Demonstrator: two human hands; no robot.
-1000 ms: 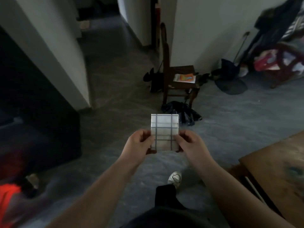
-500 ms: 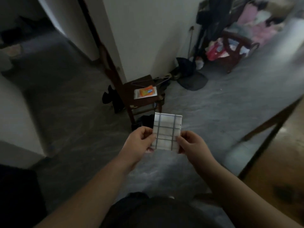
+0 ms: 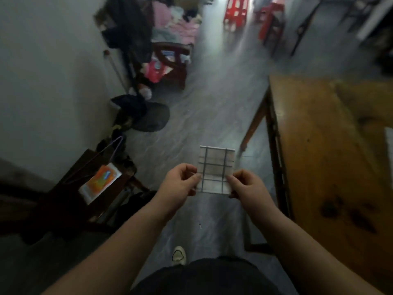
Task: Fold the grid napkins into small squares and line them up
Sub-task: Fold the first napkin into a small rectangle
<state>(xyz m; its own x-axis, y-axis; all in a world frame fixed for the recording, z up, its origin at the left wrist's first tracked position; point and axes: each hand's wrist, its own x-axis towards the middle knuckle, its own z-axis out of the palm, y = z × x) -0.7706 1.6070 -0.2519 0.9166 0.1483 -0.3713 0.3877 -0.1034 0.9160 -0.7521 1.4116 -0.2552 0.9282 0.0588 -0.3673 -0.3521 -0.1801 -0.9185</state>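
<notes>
We are observing a person standing beside a wooden desk and holding one folded grid napkin upright in the air over the floor, just off the desk's left edge and not touching it. The left hand is pinching the napkin's lower left edge and the right hand is pinching its lower right corner. On both hands the fingers are curling in narrowly, with the thumbs pressing on the near face of the cloth. The napkin is showing as a slightly tall rectangle crossed by dark grid lines. We are judging the step in hand to be bringing this folded piece to the desk for lining up, though one more fold may be needed to square it. To do this well, we are advising that both pinches be trapping every layer so the fold is not springing open. The piece should be coming down flat near the desk's left edge with its sides parallel to that edge, and the creases should be getting pressed before release. A pale shape is showing at the desk's right edge; we cannot tell what it is.
</notes>
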